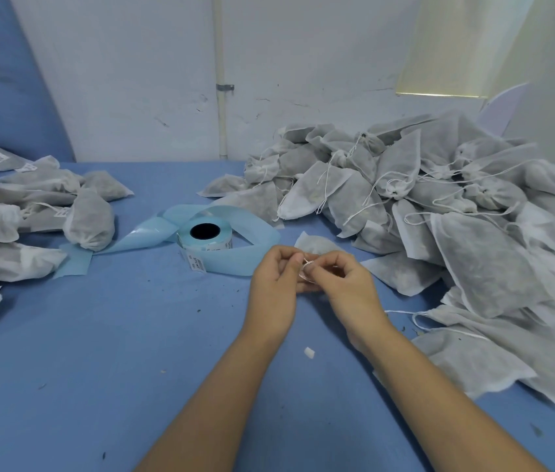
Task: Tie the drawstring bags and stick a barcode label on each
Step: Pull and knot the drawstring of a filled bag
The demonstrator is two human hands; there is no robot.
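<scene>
**Pinching a drawstring just right of the label roll**

Working to the right of the label roll (205, 235), and nearer the person than it, the left hand (277, 287) and the right hand (344, 284) are meeting above the blue table (99, 335). The fingers (289, 258) of the left hand are curling in and pinching a thin white drawstring (305, 266). The fingers (334, 260) of the right hand are curling round the same loop from the other side, so both hands are gripping it. A pale bag (317, 245) is lying flat on the table right of the roll, and the hands are covering its near end. The roll is standing on its flat end, with its light blue backing strip (235, 260) looping loosely around it. Far right of the roll, a big heap of bags (439, 216) is lying with loose strings trailing. Left of the roll, a smaller pile of labelled bags (13, 216) is resting on the table.
</scene>
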